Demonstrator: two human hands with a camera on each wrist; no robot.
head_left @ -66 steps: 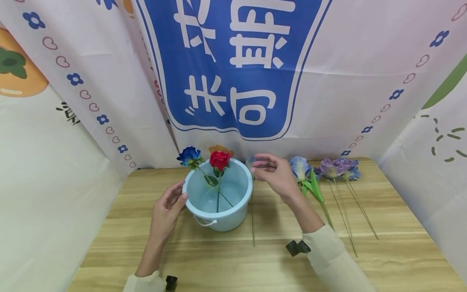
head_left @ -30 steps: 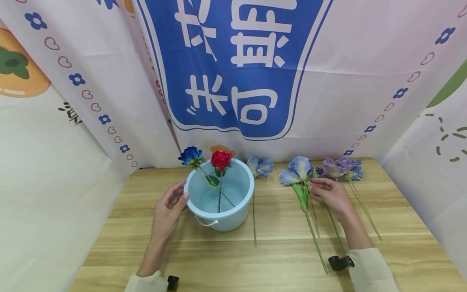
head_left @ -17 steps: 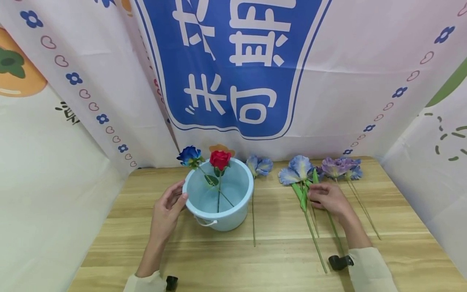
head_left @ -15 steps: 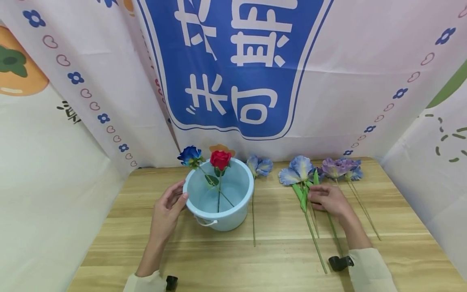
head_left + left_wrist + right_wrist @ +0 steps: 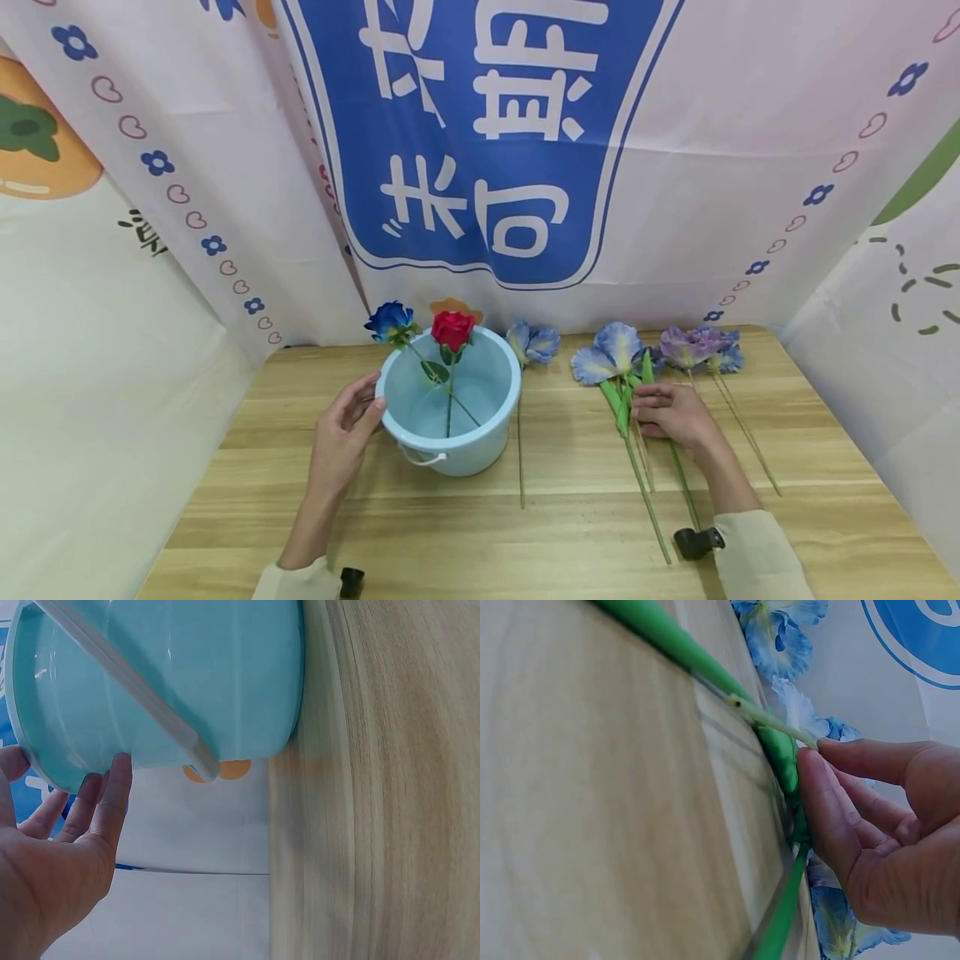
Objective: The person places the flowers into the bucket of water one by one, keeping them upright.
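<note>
A light-blue bucket (image 5: pixel 491 442) stands on the wooden table, holding a blue rose (image 5: pixel 390 320) and a red rose (image 5: pixel 452 331) that lean inside it. My left hand (image 5: pixel 347 433) holds the bucket's left side, thumb at the rim and fingertips against the outer wall. Farther right, my right hand (image 5: pixel 675 412) is among the lying flowers. In the right wrist view its thumb and fingers pinch a thin pale-green flower stem (image 5: pixel 769 718); which bloom it belongs to, I cannot tell. A pale-blue flower (image 5: pixel 617 348) and green leaves (image 5: pixel 619 407) lie just left of this hand.
Close to the bucket's right side lies a single blue flower (image 5: pixel 533 342) with a long stem. Purple flowers (image 5: pixel 690 346) lie at the back right, their stems pointing forward. A printed cloth (image 5: pixel 675 208) hangs directly behind the table's back edge.
My right hand has moved right from the blue flower beside the bucket to the other flowers, and lately stays nearly still there. The left hand keeps its place on the bucket.
</note>
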